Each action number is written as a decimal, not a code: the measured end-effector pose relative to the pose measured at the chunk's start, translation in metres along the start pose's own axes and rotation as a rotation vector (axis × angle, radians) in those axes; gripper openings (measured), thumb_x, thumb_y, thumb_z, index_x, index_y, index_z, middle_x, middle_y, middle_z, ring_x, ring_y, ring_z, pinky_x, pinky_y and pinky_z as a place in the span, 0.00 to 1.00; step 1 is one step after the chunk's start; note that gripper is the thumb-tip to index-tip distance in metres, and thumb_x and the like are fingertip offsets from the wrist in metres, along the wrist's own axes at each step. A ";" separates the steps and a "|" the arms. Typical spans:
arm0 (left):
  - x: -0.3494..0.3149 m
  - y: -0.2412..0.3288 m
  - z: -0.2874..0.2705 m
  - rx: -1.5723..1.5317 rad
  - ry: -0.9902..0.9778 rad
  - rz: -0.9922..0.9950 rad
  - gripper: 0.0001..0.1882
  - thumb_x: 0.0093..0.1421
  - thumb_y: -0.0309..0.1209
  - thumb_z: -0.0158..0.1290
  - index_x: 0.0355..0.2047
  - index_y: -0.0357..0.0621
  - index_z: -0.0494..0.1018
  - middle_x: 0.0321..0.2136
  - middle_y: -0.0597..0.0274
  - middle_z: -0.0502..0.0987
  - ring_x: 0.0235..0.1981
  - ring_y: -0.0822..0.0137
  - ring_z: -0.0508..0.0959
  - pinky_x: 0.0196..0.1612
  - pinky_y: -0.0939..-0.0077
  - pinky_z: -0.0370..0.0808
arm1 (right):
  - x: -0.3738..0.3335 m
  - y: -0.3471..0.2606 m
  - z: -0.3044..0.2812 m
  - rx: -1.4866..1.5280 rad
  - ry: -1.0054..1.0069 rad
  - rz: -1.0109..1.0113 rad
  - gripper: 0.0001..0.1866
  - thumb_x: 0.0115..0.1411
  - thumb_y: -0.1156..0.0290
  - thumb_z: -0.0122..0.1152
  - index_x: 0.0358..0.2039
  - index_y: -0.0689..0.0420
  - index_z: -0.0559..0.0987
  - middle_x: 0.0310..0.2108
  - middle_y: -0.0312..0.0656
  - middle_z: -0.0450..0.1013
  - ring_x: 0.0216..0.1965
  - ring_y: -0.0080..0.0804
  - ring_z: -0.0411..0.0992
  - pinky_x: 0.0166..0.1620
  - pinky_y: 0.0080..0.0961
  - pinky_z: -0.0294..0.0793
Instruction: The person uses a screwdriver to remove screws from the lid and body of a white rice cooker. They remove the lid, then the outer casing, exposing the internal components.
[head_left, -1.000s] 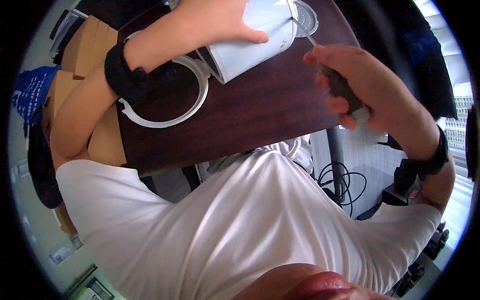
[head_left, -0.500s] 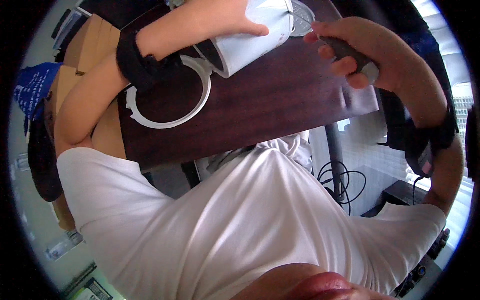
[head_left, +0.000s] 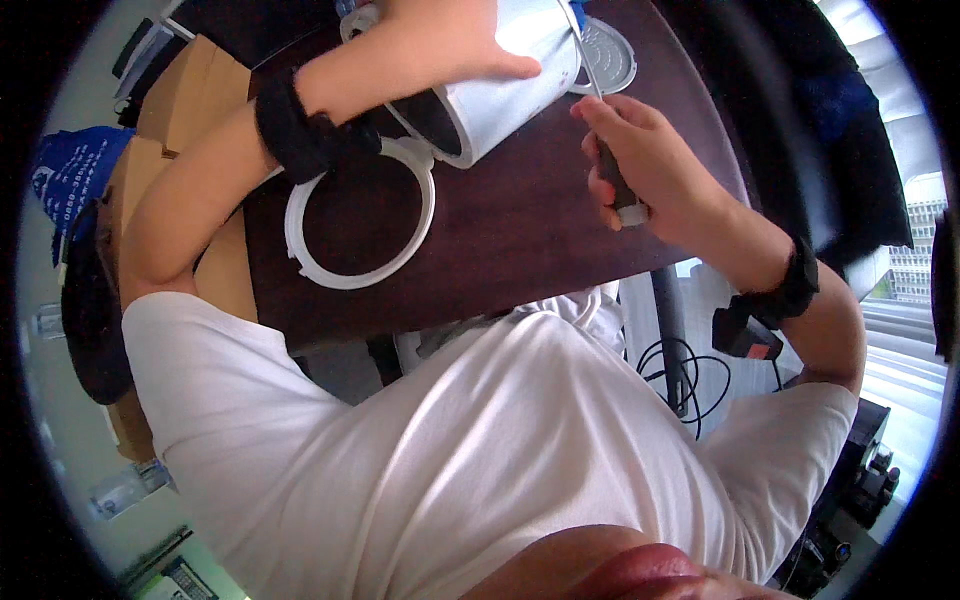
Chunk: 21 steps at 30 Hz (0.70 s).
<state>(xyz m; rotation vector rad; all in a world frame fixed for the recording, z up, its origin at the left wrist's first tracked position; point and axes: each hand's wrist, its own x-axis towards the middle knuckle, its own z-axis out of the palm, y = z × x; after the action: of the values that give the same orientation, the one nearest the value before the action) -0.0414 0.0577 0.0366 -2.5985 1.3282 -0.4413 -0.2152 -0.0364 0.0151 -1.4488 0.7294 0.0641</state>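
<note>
A white cylindrical housing (head_left: 520, 110) lies tilted on its side on the dark wooden table (head_left: 510, 230), its dark hollow end toward me. Over its top I keep my left hand (head_left: 450, 45), thumb stretched along the white wall; the other fingers are out of sight. My right hand (head_left: 665, 165) is wrapped round the dark grey handle of a screwdriver (head_left: 620, 190). The metal shaft points away from me, alongside the housing's far end rim; whether the tip touches is unclear. A white plastic ring (head_left: 428, 205) rests flat below my left wrist.
Behind the screwdriver lies a round grey lid (head_left: 612, 55). Cardboard boxes (head_left: 195, 95) and a blue printed bag (head_left: 75, 175) are at the left. Black fabric (head_left: 845, 140) hangs beyond the table's right edge. Looped black cables (head_left: 690, 390) lie below by the table leg (head_left: 668, 330).
My right hand has moved left and nearer to me, turning the screwdriver more upright in view, with its shaft at the housing's rim. My left hand stays on the housing.
</note>
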 end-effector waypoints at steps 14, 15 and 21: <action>0.002 -0.004 0.001 -0.031 -0.034 -0.044 0.61 0.43 0.66 0.60 0.61 0.25 0.57 0.49 0.24 0.71 0.46 0.35 0.77 0.50 0.35 0.71 | 0.035 -0.082 -0.095 -0.284 -0.301 0.182 0.21 0.67 0.54 0.53 0.49 0.60 0.72 0.22 0.31 0.66 0.09 0.12 0.60 0.05 0.11 0.56; 0.001 -0.004 0.002 0.006 -0.012 -0.036 0.61 0.43 0.67 0.60 0.61 0.25 0.58 0.48 0.25 0.72 0.46 0.35 0.77 0.49 0.36 0.71 | 0.039 -0.085 -0.100 -0.275 -0.339 0.214 0.21 0.68 0.54 0.53 0.49 0.60 0.72 0.21 0.31 0.65 0.09 0.12 0.60 0.05 0.11 0.57; 0.005 -0.010 0.004 -0.033 -0.100 -0.002 0.58 0.43 0.67 0.60 0.57 0.24 0.61 0.45 0.29 0.74 0.45 0.39 0.78 0.47 0.41 0.74 | 0.064 -0.094 -0.117 -0.350 -0.428 0.219 0.22 0.69 0.55 0.50 0.50 0.62 0.71 0.21 0.33 0.64 0.08 0.12 0.61 0.04 0.13 0.61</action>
<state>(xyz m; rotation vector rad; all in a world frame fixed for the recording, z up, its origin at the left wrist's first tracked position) -0.0302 0.0595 0.0369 -2.6111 1.3110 -0.2883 -0.1699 -0.1826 0.0722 -1.6067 0.5334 0.6788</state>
